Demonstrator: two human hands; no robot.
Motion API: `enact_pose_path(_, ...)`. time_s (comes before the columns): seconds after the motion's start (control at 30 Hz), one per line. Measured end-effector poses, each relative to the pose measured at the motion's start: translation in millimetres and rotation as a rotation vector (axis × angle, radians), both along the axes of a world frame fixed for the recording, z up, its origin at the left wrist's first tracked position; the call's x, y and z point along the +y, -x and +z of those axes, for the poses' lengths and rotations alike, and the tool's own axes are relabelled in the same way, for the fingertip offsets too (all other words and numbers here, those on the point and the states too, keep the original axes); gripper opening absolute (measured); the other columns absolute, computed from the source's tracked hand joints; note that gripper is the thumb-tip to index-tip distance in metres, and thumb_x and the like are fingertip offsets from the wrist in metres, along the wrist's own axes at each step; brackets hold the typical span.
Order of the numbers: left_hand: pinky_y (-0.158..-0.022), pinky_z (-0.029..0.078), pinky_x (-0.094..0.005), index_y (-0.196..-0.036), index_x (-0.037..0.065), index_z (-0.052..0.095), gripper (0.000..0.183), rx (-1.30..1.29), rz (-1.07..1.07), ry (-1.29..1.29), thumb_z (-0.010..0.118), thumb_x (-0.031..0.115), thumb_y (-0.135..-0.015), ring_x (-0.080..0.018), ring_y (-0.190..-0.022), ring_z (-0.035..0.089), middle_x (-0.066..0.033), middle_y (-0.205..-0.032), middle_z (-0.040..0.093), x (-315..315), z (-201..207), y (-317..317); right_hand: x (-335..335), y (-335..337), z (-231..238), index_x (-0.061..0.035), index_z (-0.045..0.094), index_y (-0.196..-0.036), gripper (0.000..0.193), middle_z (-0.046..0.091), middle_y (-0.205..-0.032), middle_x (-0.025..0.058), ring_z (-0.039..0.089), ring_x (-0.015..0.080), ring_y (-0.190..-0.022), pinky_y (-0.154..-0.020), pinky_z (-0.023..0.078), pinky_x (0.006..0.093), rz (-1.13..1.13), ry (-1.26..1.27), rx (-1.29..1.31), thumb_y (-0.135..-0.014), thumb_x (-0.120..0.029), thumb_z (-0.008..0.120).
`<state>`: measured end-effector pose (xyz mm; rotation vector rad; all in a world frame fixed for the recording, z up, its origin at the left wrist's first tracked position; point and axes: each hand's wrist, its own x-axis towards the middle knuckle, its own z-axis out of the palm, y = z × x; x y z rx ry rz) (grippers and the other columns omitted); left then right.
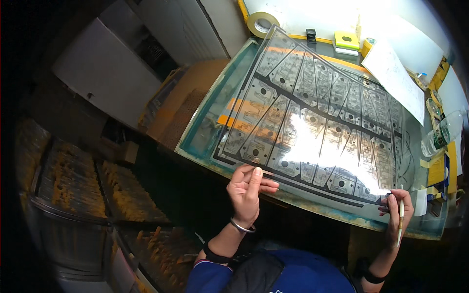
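A large transparent film sheet (pixel 266 93) printed with rows of dark part drawings lies tilted over a glass-topped table (pixel 205 124). Strong glare washes out its middle and lower right. At the sheet's near left edge, my left hand (pixel 246 193) pinches the film between thumb and fingers. My right hand (pixel 396 215) is closed at the near right corner, fingertips on the film. A thin, pale, pen-like stick (pixel 401 212) is also held in that hand, standing roughly upright along the fingers. What its tip is like cannot be made out.
Along the back stand a tape roll (pixel 256 22), a black clip (pixel 310 35) and a yellow pad (pixel 346 39). White paper (pixel 398 80) and a clear bottle (pixel 439 136) are at right. Racks of filed sheets (pixel 73 180) fill the lower left; cardboard (pixel 183 107) leans beside the table.
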<state>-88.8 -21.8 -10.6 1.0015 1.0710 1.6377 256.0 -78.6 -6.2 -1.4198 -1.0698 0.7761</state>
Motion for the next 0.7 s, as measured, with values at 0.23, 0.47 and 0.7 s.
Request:
enact_pose_path(0.23,-0.047,0.047,-0.0198,-0.118,0.004,0.053,0.026,0.215,0.228,0.029,0.062,0.006,-0.093,-0.0081,-0.057,0.060,-0.0032,-0.085,0.065,8,10,-3,-1,-7,-6,0.0000,0.067,-0.103,0.016,0.063,-0.081,0.0048,0.059,0.0099,-0.070,-0.061,0.048,0.0248,0.013,0.030,-0.025,-0.092,-0.006,0.058)
enact_pose_path(0.47,-0.062,0.041,-0.0200,-0.117,0.003,0.053,0.024,0.402,0.146,-0.314,0.059,0.001,-0.094,-0.0065,-0.077,0.051,-0.0015,-0.090,0.055,7,16,-10,3,5,9,-0.0003,0.067,-0.111,0.019,0.062,-0.079,0.0022,0.055,0.0063,-0.071,-0.065,0.045,0.0217,0.209,-0.031,-0.051,-0.096,-0.006,0.056)
enact_pose_path(0.7,-0.078,0.051,-0.0357,-0.101,0.003,0.069,0.029,0.990,-0.557,-0.804,0.080,0.009,-0.075,-0.0260,-0.090,0.065,-0.0096,-0.099,0.070,5,41,-117,-1,5,8,-0.0014,0.067,-0.111,0.019,0.062,-0.076,0.0005,0.053,0.0049,-0.069,-0.063,0.044,0.0215,0.225,-0.069,0.012,-0.097,-0.010,0.057)
